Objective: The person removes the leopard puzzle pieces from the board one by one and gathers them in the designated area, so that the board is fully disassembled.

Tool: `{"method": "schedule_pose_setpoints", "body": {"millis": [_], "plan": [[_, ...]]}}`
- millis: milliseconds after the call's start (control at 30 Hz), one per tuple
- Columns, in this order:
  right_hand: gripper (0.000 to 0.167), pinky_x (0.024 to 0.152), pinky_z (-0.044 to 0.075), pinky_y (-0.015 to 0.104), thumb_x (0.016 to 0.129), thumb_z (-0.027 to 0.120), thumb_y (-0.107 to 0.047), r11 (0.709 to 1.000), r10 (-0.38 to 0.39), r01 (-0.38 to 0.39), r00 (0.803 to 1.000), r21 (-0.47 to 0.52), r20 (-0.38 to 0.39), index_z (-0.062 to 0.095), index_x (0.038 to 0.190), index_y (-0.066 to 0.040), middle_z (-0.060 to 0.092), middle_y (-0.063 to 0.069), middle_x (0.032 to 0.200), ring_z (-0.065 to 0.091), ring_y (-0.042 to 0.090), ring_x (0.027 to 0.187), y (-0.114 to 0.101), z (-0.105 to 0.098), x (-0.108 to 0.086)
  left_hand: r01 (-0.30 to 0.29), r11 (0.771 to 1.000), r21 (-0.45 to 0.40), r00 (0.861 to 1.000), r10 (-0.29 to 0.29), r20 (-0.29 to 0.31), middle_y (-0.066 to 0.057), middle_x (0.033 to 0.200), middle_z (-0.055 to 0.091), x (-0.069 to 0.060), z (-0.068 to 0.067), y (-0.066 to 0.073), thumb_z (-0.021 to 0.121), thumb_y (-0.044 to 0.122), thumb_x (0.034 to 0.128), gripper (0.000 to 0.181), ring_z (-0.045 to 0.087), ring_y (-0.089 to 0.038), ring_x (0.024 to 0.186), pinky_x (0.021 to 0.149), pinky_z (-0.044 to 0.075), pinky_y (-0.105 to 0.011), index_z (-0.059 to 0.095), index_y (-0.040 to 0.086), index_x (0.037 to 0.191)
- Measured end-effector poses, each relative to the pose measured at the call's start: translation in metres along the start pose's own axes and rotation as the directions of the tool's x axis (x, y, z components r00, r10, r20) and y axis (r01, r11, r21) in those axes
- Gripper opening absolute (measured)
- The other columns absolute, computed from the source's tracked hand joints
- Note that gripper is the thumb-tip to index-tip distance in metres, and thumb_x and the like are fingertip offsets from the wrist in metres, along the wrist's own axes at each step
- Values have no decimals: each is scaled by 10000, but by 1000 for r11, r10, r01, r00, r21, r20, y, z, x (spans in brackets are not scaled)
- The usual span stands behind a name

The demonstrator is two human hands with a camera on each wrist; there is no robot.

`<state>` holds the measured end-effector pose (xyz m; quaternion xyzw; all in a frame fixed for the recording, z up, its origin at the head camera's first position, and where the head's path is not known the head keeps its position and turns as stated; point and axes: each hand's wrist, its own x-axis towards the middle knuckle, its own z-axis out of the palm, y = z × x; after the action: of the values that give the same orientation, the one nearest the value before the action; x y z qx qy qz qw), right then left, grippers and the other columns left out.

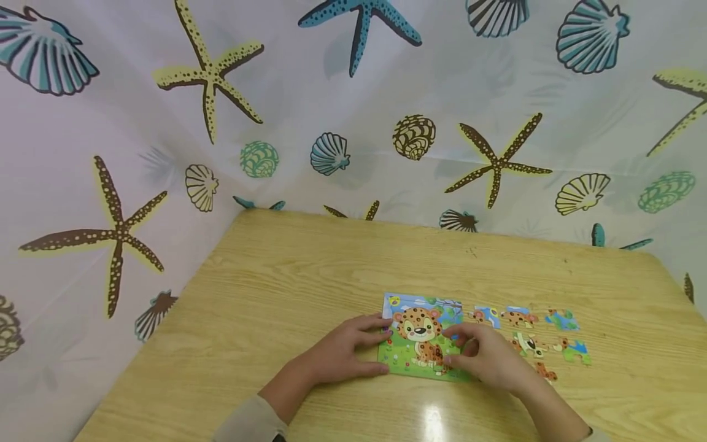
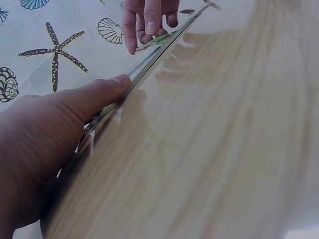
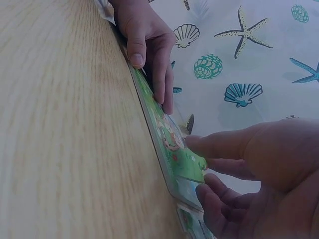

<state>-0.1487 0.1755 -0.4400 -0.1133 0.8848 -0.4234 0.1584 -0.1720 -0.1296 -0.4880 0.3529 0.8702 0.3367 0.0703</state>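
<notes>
A jigsaw puzzle board (image 1: pixel 405 362) with a spotted cartoon leopard cub on green grass lies flat on the wooden table. At its left edge rests my left hand (image 1: pixel 353 350), fingers spread and fairly straight, thumb near the lower corner. The thumb (image 2: pixel 107 92) touches the board's side in the left wrist view. Over the board's right part, my right hand (image 1: pixel 491 356) pinches a green puzzle piece (image 3: pixel 189 167) between thumb and fingers. This piece sits slightly tilted on the board's surface; whether it lies in its slot is hard to tell.
Several loose puzzle pieces lie right of the board, among them a blue and orange one (image 1: pixel 486 316), a blue-green one (image 1: pixel 562 320) and a leopard-spotted one (image 1: pixel 545 371). Behind the table (image 1: pixel 309 264) hangs a white cloth (image 1: pixel 375 104) printed with shells and starfish.
</notes>
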Motion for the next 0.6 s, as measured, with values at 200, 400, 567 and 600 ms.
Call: {"method": "schedule_pose_setpoints", "body": {"millis": [200,400,567,600], "plan": [[325,690,554,279,873,781,-201,1000,20,-20,998,4,-61,646,1139,-73,636,86,1087,648,161,885,3,-6,-4,-10,1000,14,1000,10,-8,19,1562,443,1,2,0,745,447,881,649,355,-250,1483,1199,326,-486,567,108,1405],[305,680,586,289,897,741,-104,983,7,-7,1000,181,3,567,1114,20,536,265,1237,650,192,847,13,-16,-7,11,1000,1,1000,-11,12,56,1572,422,1,3,0,746,455,878,655,327,-223,1498,1215,303,-473,557,132,1415],[421,750,616,317,921,718,-124,962,-19,1,998,273,65,563,1272,51,544,166,1075,672,202,882,25,-24,-9,12,1000,-6,1000,-12,4,55,1571,425,1,1,-1,750,444,878,649,327,-218,1498,1214,307,-470,560,128,1412],[441,765,618,323,924,715,-130,957,-26,2,997,289,78,563,1296,52,544,150,1058,684,208,888,27,-25,-10,13,1000,-10,1000,-13,4,53,1571,426,0,1,-1,749,445,878,651,327,-218,1498,1213,308,-472,558,128,1413]]}}
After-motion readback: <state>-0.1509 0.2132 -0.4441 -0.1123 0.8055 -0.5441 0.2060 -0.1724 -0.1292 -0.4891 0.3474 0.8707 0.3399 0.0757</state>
